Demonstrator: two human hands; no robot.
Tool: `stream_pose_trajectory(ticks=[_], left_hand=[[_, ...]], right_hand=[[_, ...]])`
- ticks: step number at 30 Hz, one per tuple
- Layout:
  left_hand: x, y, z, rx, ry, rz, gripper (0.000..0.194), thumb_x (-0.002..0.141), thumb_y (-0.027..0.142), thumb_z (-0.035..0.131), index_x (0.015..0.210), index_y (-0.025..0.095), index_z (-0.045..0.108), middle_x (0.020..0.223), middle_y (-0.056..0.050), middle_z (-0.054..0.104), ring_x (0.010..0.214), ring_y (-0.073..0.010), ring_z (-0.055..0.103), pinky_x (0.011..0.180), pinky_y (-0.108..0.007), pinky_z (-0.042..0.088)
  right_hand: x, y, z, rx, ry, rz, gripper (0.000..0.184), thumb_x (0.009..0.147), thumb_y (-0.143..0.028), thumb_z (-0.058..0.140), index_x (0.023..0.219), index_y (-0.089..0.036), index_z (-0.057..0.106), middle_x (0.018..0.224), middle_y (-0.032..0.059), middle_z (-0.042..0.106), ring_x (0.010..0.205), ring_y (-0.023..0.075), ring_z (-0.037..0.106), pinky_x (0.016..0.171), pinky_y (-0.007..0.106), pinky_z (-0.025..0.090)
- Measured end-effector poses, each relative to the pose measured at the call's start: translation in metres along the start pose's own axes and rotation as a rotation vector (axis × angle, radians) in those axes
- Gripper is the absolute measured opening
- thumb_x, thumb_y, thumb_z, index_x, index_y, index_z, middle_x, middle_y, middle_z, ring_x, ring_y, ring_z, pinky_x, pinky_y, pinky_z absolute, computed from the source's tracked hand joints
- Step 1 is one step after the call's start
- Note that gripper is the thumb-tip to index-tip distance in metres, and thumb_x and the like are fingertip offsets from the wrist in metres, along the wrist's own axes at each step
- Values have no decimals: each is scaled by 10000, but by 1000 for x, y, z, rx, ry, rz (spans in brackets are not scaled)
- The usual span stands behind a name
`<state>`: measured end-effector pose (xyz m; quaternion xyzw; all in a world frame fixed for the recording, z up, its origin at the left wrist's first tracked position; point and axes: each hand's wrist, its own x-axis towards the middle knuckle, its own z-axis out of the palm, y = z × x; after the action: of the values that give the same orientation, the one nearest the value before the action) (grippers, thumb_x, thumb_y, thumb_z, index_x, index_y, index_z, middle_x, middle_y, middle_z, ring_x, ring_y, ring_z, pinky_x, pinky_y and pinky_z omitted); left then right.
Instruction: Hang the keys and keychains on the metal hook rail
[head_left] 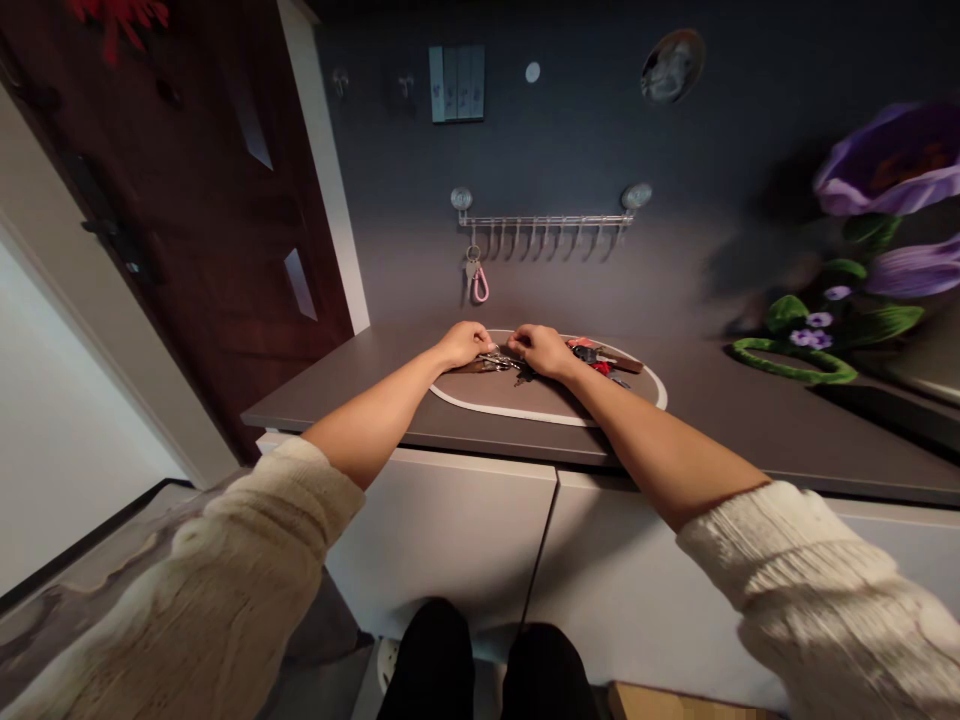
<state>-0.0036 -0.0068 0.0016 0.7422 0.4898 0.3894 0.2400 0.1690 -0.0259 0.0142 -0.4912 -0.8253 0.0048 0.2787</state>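
- Silvery keys (495, 361) lie bunched on the brown mat (517, 411), in the space between the two hands and close to the mat's far edge.
- Left hand (466, 345): thumb and forefinger are drawn narrow, pinching the bunch at its upper edge. That grip looks right for the work; best to keep it on the metal ring rather than on a loose blade, so that the keys can swing free of one another.
- Right hand (541, 351): the fingers are curled in, with thumb and forefinger close together just beside the bunch. The view is small and a little soft here, so I cannot tell whether they hold a key or nothing.
- With pieces this fine, fingertips should serve better than a full grasp: one hand steadies the ring while the other works a single key at a time, without twisting the metal.
- Working low over the mat is sensible, since a slipped key would have only a short drop.
- Just beyond the right wrist lies a mixed pile (592, 357) with red and dark pieces; that forearm would do well to lift clear before any sideways move, or it could sweep them along.
- Above, a key with a pink loop (480, 284) hangs from the left end of the hook rail (551, 222), well clear of both hands.
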Motion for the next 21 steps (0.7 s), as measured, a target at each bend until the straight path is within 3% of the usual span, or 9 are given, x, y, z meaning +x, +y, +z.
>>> stream_pose_trajectory(ticks=[7,21], left_hand=[[-4,9,-1,68,85,123,68,700,196,598,713,129,590,652,13,572,621,-98,495,630,-231,381],[-5,20,-4,-55,127,160,124,743,247,561,729,126,583,681,2,592,628,-92,497,642,-226,384]], right_hand=[[2,3,1,49,31,-52,186,791,-236,517,852,-140,665,788,62,672,673,122,548,656,216,375],[4,5,1,97,95,-82,157,783,-232,520,856,-179,648,832,37,666,779,147,520,766,261,371]])
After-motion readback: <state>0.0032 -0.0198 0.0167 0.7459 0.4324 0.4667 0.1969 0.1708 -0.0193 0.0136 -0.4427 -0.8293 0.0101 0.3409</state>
